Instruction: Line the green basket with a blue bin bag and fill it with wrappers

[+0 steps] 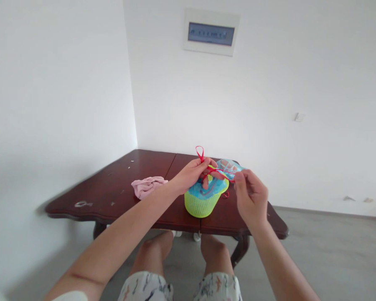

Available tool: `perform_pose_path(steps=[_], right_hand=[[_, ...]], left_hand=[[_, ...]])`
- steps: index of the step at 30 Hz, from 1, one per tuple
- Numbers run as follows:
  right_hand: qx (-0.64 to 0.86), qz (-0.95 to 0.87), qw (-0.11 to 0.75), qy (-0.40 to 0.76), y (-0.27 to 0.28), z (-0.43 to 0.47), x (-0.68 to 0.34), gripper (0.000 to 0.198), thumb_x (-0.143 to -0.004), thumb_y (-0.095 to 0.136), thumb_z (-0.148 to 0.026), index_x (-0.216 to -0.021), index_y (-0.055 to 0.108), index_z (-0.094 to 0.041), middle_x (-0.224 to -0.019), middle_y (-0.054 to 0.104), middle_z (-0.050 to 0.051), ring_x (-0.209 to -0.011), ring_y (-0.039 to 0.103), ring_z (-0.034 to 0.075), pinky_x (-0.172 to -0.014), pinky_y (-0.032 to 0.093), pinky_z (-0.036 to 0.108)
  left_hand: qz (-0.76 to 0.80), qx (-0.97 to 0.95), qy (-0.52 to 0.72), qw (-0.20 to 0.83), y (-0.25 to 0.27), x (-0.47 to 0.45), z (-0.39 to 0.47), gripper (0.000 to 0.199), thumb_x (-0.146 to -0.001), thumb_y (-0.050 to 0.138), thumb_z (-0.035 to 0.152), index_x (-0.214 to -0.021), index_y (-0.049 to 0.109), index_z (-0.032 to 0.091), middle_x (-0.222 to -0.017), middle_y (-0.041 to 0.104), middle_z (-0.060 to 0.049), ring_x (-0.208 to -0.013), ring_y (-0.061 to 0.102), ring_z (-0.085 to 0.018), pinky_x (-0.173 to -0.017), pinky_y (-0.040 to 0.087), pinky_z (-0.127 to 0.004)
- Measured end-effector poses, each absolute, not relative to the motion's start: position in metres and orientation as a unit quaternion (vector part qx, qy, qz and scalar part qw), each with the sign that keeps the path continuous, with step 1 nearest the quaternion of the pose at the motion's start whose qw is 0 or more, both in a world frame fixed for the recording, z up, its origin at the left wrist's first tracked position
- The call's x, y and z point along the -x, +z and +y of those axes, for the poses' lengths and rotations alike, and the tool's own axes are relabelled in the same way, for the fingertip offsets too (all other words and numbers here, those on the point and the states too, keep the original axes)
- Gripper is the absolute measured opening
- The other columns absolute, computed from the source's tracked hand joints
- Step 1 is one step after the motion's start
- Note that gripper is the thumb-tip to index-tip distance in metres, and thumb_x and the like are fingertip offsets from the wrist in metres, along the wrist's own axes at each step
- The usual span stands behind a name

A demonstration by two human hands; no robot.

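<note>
A red ribbon (217, 170) stretches between my two hands above a yellow-green plastic basket (202, 207). My left hand (198, 170) pinches it at the basket's back left, and a small loop stands up above the fingers. On the right, my right hand (251, 193) is closed on the other stretch, thumb against the fingers. Blue plastic (207, 190) lines the basket and folds over its rim. What lies inside the basket is mostly hidden by my left hand and the plastic.
The basket stands near the front edge of a dark wooden table (119, 184). A folded pink cloth (148, 186) lies left of it. Behind is a clear and blue plastic bag (228, 165), its contents unclear. White walls rise behind and to the left.
</note>
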State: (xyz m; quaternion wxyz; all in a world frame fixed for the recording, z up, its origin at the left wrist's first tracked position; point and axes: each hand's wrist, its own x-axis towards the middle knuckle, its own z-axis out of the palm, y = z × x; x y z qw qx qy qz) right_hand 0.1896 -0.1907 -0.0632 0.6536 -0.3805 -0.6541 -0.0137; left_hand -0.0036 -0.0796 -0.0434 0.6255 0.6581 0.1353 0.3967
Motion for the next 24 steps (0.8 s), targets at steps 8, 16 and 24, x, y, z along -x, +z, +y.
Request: perform_pose_path(steps=[8,16,24], right_hand=[[0.387,-0.713,0.578,-0.085,-0.107,-0.199,-0.177,0.018,-0.119,0.064,-0.032,-0.105,0.072,-0.025,-0.101,0.072,0.005,-0.095,0.069,0.023,-0.086,0.054,0.037],[0.406,-0.665,0.589,0.214,-0.085,-0.172,-0.188,0.058,-0.122,0.045,-0.073,-0.133,0.080,-0.028,-0.104,0.082,0.007,-0.096,0.076,0.026,-0.092,0.064,0.041],[0.349,-0.568,0.642,0.379,-0.106,-0.149,-0.173,0.058,-0.086,0.090,-0.088,-0.097,0.085,-0.031,-0.093,0.083,0.004,-0.092,0.079,0.028,-0.086,0.069,0.041]], left_hand=[[0.094,-0.747,0.393,0.528,-0.037,0.016,-0.098,0.047,-0.122,0.050,0.065,-0.111,0.063,0.021,-0.068,0.061,0.003,-0.053,0.052,-0.014,-0.057,0.044,-0.024],[0.146,-0.918,0.368,-0.017,-0.024,0.030,-0.125,0.028,-0.121,0.046,0.027,-0.132,0.071,0.022,-0.128,0.080,-0.016,-0.123,0.075,-0.034,-0.115,0.058,-0.050],[0.043,-0.930,0.363,0.042,-0.051,0.021,-0.122,0.050,-0.125,0.041,0.023,-0.173,0.052,0.027,-0.181,0.058,-0.016,-0.176,0.046,-0.028,-0.150,0.030,-0.060]])
